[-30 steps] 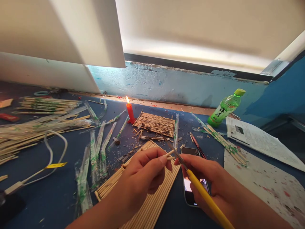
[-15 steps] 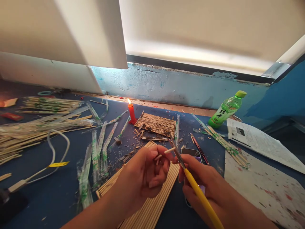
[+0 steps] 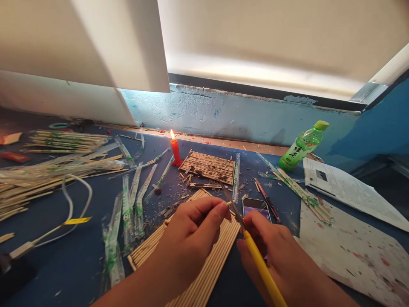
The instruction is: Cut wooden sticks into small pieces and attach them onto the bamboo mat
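My left hand (image 3: 194, 238) is closed, thumb and fingers pinching a short piece of pale wooden stick (image 3: 230, 203). My right hand (image 3: 277, 251) is wrapped round a yellow-handled knife (image 3: 260, 260), its narrow metal blade pointing up and left. The blade lies against or very near the end of the stick piece; exact contact is hard to tell. Beneath both hands is a panel of chopsticks laid side by side (image 3: 204, 273), partly covered by my left hand and forearm. A smaller stick panel with dark marks (image 3: 207, 166) lies beyond.
A lit red candle (image 3: 175, 153) stands by the smaller panel. Green-printed wrappers (image 3: 115, 251) and bundled chopsticks (image 3: 70, 140) are on the left, near a white cable (image 3: 72, 204). A phone (image 3: 255, 207), a green tea bottle (image 3: 302, 147) and papers (image 3: 354, 187) are on the right.
The left fingers have closed from a loose curl into a pinch, and the stick piece shows less. My right hand and the knife have shifted slightly left and down, uncovering more of the phone.
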### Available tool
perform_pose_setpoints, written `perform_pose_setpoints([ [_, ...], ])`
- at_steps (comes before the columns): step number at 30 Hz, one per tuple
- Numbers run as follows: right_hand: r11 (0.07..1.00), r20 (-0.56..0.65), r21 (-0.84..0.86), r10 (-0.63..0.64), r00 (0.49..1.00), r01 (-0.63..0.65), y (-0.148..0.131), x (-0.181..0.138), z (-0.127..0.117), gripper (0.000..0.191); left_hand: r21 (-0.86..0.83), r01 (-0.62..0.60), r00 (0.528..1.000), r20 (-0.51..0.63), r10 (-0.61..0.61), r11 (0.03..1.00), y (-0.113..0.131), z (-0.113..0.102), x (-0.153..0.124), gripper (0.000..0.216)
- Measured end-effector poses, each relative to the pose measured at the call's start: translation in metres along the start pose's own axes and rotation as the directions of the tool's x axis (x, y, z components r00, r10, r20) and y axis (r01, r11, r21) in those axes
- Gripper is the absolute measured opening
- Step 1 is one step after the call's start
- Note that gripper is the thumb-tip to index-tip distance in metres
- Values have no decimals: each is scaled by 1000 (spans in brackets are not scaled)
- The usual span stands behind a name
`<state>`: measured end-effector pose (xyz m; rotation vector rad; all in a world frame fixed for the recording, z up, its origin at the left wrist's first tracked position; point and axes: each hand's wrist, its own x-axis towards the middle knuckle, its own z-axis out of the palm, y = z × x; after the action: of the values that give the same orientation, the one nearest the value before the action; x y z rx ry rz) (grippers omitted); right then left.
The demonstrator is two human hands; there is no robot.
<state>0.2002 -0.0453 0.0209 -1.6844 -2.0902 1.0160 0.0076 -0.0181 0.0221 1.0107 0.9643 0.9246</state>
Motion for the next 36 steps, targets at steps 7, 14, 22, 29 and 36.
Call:
perform_pose_setpoints([
  [7,999,-71,15,40,997,-39,0,-2,9,19,-132,41,999,40,-36,990,-3,-2,0,34],
  [14,988,-2,152,-27,1000,27,-7,4,3,25,289,-182,978,-49,204,940,11,-4,-6,30],
  [22,985,130,171,14,991,-36,-14,1,-7,33,599,-274,940,0,342,752,8,-7,-10,32],
  [29,976,184,197,54,981,-91,-21,-1,-13,18,687,-435,855,114,506,582,3,-10,-7,28],
  [36,986,156,149,52,986,-76,-17,-1,-12,24,730,-527,768,190,611,436,-5,-13,-5,21],
])
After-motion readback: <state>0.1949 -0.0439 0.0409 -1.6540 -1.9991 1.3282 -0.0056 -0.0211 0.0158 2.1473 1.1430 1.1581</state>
